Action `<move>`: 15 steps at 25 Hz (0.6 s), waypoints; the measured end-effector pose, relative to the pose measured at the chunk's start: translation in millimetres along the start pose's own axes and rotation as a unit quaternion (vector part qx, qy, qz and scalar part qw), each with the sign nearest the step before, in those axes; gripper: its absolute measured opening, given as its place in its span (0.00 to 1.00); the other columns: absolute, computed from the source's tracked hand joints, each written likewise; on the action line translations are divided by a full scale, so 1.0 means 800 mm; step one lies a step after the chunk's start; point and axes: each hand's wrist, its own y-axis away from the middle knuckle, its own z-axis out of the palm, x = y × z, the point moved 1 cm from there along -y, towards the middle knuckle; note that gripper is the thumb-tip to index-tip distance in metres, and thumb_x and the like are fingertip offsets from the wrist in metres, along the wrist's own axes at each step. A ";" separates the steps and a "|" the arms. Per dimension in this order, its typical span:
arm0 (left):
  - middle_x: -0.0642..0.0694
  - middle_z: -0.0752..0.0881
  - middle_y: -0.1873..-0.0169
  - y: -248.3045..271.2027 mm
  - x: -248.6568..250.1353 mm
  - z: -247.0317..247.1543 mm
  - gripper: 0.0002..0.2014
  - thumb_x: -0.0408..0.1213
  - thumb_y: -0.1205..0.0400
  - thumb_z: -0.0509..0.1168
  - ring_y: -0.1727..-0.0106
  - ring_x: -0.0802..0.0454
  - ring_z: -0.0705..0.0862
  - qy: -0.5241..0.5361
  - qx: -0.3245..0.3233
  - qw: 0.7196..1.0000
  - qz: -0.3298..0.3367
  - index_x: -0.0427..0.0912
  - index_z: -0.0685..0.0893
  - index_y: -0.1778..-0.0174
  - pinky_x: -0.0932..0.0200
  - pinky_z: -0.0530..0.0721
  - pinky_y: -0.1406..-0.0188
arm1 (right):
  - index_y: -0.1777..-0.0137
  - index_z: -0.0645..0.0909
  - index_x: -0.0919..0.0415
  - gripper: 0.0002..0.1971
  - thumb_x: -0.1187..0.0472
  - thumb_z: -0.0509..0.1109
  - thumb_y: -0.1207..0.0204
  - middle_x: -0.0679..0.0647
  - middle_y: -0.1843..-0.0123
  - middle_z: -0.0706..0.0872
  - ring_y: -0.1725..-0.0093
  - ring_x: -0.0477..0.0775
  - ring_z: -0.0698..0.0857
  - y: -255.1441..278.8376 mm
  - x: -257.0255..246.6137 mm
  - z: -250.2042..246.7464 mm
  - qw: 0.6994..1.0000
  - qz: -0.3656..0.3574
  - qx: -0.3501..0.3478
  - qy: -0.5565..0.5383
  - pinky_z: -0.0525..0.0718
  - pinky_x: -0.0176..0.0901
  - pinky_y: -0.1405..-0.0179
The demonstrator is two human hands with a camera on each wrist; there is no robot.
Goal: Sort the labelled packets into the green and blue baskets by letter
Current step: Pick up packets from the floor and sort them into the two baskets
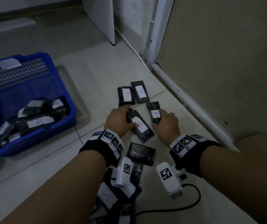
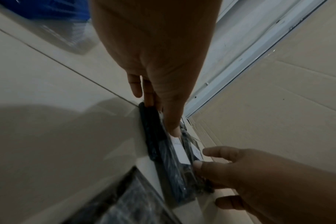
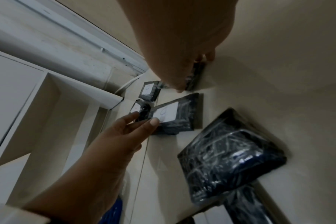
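Your left hand point(image 1: 119, 122) grips a long black packet point(image 1: 143, 128) on the floor point(image 1: 170, 107): thumb on its white label, fingers point(image 1: 126, 109) curled over the far end. Its long axis runs diagonally, far end toward the blue basket side, near end toward your right forearm. The letter on that label is too blurred to read.

Your right hand point(image 1: 167, 125) pinches a second packet point(image 1: 153, 112) along its right edge, thumb at the near end, fingers wrapped behind. Label faces up, reads "B". Long axis runs roughly away from you, tilted slightly left at the far end.

Two more packets point(image 1: 133, 94) lie side by side just beyond your hands, touching or nearly so, long axes pointing away from you, labels up. Both look like "B".

A packet with no visible label point(image 1: 141, 153) lies between your wrists; more packets are partly hidden under your left forearm.

The blue basket point(image 1: 32, 88) sits at the left on the floor, well apart from your hands, several labelled packets piled in its near end. Their letters are unreadable.
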 end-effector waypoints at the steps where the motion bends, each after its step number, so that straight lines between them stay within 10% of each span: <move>1: 0.42 0.78 0.32 -0.001 0.002 0.005 0.43 0.51 0.35 0.78 0.33 0.41 0.76 -0.013 0.001 1.000 -0.010 0.48 0.68 0.24 0.47 0.76 0.33 | 0.24 0.68 0.60 0.29 0.61 0.69 0.26 0.68 0.38 0.76 0.37 0.68 0.73 0.001 0.001 0.002 1.000 -0.004 -0.001 0.008 0.73 0.51 0.40; 9: 0.42 0.87 0.50 0.015 0.004 -0.010 0.17 0.43 0.29 0.76 0.49 0.47 0.85 0.124 -0.015 0.991 -0.047 0.42 0.85 0.47 0.58 0.80 0.52 | 0.46 0.75 0.69 0.10 0.63 0.64 0.23 0.66 0.49 0.82 0.53 0.62 0.82 0.010 0.002 -0.008 0.982 0.068 -0.014 -0.178 0.80 0.48 0.57; 15: 0.34 0.85 0.47 0.063 -0.024 -0.087 0.07 0.35 0.21 0.69 0.50 0.38 0.86 0.356 0.072 0.927 -0.091 0.43 0.78 0.51 0.45 0.88 0.49 | 0.53 0.79 0.61 0.11 0.54 0.65 0.27 0.59 0.60 0.85 0.62 0.60 0.84 0.054 -0.068 -0.021 0.940 0.032 -0.024 -0.338 0.86 0.54 0.61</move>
